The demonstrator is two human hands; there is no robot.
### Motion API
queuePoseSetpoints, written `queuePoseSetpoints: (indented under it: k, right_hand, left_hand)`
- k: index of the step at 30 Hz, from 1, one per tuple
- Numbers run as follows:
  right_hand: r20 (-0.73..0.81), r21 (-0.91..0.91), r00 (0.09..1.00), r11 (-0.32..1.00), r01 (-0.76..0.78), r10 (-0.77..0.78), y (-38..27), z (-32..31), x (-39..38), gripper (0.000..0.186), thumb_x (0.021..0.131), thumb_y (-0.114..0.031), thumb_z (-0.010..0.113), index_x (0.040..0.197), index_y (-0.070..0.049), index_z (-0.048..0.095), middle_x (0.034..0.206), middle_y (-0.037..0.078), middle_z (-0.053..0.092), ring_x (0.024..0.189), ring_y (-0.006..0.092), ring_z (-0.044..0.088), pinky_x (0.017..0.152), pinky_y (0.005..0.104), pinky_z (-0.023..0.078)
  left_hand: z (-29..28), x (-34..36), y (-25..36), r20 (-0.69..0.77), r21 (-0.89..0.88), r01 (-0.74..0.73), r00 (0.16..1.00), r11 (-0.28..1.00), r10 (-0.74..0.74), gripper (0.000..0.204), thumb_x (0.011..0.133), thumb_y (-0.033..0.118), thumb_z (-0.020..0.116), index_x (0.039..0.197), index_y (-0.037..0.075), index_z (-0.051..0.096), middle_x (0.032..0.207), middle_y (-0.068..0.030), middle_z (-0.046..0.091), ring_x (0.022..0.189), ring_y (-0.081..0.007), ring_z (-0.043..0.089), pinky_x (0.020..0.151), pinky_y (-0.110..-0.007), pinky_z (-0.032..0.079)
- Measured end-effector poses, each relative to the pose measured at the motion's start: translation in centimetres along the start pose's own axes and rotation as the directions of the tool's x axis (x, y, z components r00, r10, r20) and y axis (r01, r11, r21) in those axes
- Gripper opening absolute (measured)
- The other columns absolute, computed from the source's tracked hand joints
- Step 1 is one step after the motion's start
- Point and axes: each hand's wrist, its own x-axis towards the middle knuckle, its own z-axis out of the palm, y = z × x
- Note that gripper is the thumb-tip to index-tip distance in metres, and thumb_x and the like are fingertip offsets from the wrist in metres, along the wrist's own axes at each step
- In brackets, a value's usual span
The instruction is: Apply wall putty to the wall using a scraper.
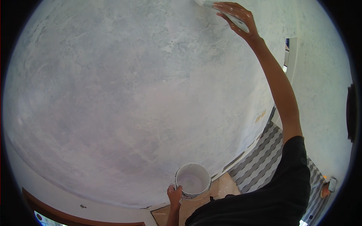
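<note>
My right hand [237, 20] is raised high against the mottled pale grey wall [124, 90], its white-spattered fingers closed on a pale tool [205, 3] at the top edge of the view; the tool's shape is hard to make out. Low in the middle, my left hand [174, 194] grips the rim of a white bucket [192, 179] by its left side. The bucket has whitish material in its bottom and smears on its outside.
Below lie a tan floor covering [224, 186] and grey patterned tiles [254, 156]. A doorway frame [292, 54] stands behind my right arm. A brown frame [83, 214] edges the lower left. Small orange and grey objects [326, 190] sit at the lower right.
</note>
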Motion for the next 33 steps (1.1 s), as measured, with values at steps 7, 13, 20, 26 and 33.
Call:
queuePoseSetpoints:
  k: [7,13,20,26,33]
  right_hand:
    - [0.028,0.019,0.915,0.915,-0.403,0.402,-6.6,5.9,-11.9,0.035,0.085,-0.003,0.066,0.120,-0.004,0.064,0.125,0.012,0.062,0.120,0.0273,0.057,0.103,0.0383,0.045]
    - [0.204,-0.127,0.927,0.947,-0.295,0.316,-12.6,4.2,-13.7,0.040,0.073,0.001,0.076,0.110,-0.008,0.069,0.115,0.007,0.068,0.107,0.0250,0.065,0.092,0.0375,0.053]
    - [0.230,0.019,0.964,0.990,-0.141,0.133,-8.8,4.6,-5.2,0.033,0.077,-0.004,0.074,0.109,-0.012,0.070,0.100,0.008,0.071,0.085,0.0233,0.068,0.073,0.0336,0.056]
    - [0.303,-0.089,0.933,0.980,-0.176,0.195,-1.6,3.5,4.7,0.030,0.085,-0.022,0.072,0.115,-0.013,0.068,0.100,0.006,0.071,0.090,0.0235,0.068,0.084,0.0347,0.055]
    - [-0.017,-0.201,0.992,0.972,0.123,-0.129,1.8,3.5,10.9,0.025,0.081,-0.011,0.067,0.106,-0.007,0.068,0.101,0.011,0.071,0.089,0.0305,0.067,0.076,0.0408,0.053]
  left_hand:
    - [0.6,-0.1,-0.2,0.051,-0.055,0.061,0.997,0.997,-0.058,0.032,0.066,0.018,0.065,0.066,-0.005,0.043,0.061,-0.0181,0.049,0.056,-0.0282,0.045,0.057,-0.043,0.039]
    - [0.2,0.4,0.6,0.038,-0.060,0.008,0.999,0.998,-0.006,0.031,0.066,0.018,0.065,0.066,-0.005,0.043,0.060,-0.0185,0.048,0.056,-0.0288,0.045,0.057,-0.043,0.039]
    - [0.8,0.7,-1.6,-0.002,-0.070,-0.028,1.000,0.997,0.028,0.027,0.065,0.012,0.066,0.063,0.000,0.042,0.057,-0.0046,0.042,0.055,-0.0146,0.040,0.050,-0.035,0.034]
    - [0.9,0.6,-1.4,0.006,-0.094,0.023,1.000,0.995,-0.023,0.029,0.065,0.017,0.065,0.065,-0.004,0.044,0.059,-0.0143,0.047,0.056,-0.0233,0.043,0.054,-0.041,0.038]
    - [0.5,-0.4,0.4,-0.023,-0.056,0.054,0.998,0.997,-0.055,0.030,0.065,0.018,0.065,0.066,-0.005,0.044,0.059,-0.0141,0.047,0.056,-0.0233,0.043,0.055,-0.041,0.039]
